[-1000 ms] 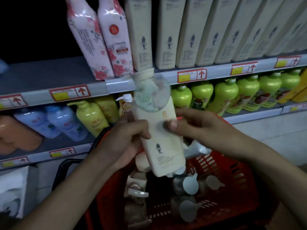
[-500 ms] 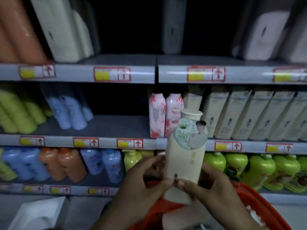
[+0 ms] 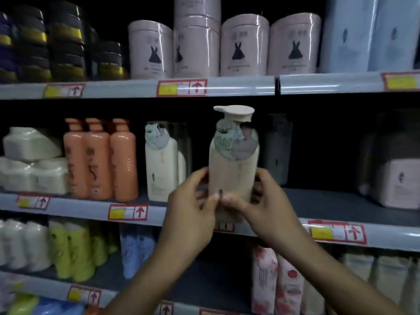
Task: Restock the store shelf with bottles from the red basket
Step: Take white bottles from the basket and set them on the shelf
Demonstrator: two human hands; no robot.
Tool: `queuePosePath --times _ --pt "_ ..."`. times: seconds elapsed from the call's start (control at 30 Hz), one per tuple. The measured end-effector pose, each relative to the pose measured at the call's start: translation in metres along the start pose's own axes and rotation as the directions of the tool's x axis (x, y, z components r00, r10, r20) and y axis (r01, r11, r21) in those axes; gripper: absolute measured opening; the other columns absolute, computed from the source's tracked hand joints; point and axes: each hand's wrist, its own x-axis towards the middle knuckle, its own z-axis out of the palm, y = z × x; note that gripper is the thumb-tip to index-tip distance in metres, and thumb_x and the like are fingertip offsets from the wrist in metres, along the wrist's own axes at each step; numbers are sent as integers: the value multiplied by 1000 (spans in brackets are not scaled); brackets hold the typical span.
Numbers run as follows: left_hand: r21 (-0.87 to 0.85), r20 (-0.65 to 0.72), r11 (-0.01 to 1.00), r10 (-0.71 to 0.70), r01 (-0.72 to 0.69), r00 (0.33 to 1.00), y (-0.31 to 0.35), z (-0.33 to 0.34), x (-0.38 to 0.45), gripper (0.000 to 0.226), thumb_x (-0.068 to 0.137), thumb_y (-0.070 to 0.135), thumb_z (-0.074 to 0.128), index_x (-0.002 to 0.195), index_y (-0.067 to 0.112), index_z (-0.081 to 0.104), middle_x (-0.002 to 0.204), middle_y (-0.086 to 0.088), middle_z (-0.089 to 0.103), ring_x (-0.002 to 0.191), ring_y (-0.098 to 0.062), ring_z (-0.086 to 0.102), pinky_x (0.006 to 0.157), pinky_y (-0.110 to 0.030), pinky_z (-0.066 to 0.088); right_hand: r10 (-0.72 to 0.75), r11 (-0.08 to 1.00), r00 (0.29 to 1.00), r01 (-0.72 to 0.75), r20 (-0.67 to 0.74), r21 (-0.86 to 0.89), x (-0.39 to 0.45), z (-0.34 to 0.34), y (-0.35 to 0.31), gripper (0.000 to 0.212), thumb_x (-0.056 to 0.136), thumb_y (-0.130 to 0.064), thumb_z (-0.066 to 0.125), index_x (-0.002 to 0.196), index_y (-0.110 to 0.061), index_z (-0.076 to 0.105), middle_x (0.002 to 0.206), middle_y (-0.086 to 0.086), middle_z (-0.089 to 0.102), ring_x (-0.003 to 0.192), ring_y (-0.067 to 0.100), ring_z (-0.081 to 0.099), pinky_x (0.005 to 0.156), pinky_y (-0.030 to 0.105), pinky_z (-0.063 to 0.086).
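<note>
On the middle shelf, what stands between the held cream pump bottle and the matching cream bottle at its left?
Nothing: the head view shows only dark bare shelf between cream pump bottle and matching cream bottle.

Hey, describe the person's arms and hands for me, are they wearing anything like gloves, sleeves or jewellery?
Both arms are bare as far as the picture shows: no sleeve reaches either forearm. The left hand and the right hand have no gloves, and no rings, watch or bracelet show at the fingers or wrists. The nails look short and plain, though the light is dim and the picture is slightly blurred.
</note>
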Motion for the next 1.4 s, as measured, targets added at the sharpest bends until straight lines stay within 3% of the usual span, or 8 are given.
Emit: queuePosePath --times 0.1,0.3,0.57,0.73,0.93,1.07,1.2,1.4 --pt "94 -60 995 -27 33 998 -15 4 41 46 90 -2 64 130 22 60 113 4 73 93 0 70 77 -12 54 29 998 999 -27 38 -64 50 19 11 56 72 -34 88 118 -32 55 110 -10 71 102 7 68 85 33 59" --pt "244 -42 953 -176 181 983 -45 11 83 39 93 6 62 130 19 61 122 -4 71 112 -23 66 97 -43 54 175 974 978 -156 109 -164 95 42 39 66 74 -27 88 131 -14 56 124 1 67 114 16 63 87 26 55" --pt "337 -31 935 -107 111 994 -58 14 86 47 88 10 68 132 24 58 111 5 72 100 -13 69 89 -31 56 276 914 953 -218 128 -342 99 38 44 73 75 -35 87 136 -15 52 132 7 58 118 20 59 98 33 53" --pt "418 -49 904 -73 86 996 -65 17 92 40 87 15 72 124 27 61 85 17 62 79 -2 61 63 -9 41 360 857 931 -307 57 -414 102 41 46 60 74 -27 88 119 -11 50 124 6 63 113 20 64 53 12 40" --pt "478 -123 863 -118 163 985 -79 29 115 28 88 11 68 114 20 61 101 0 70 93 -17 65 79 -32 53 320 849 947 -296 -18 -438 117 63 51 53 78 -22 86 123 -5 64 123 10 69 115 22 66 74 20 51" --pt "527 -163 829 -116 186 980 -85 36 135 20 86 9 68 103 13 59 93 -3 68 77 -14 55 66 -27 42 344 843 937 -334 -56 -422 136 75 59 43 81 -20 83 118 -5 67 117 10 71 109 22 68 73 22 52" --pt "552 -177 797 -177 246 968 -90 44 152 14 88 12 65 97 9 54 97 -10 66 92 -29 65 77 -40 52 366 829 928 -361 -72 -428 151 82 68 34 85 -20 79 113 -4 69 115 11 71 106 23 68 68 21 45" --pt "519 -218 801 -214 299 952 -93 53 155 11 92 11 60 95 11 49 103 -12 66 95 -28 64 78 -36 50 410 835 911 -393 -39 -385 158 78 79 33 92 -19 69 119 -2 63 122 13 67 110 25 66 70 22 45"
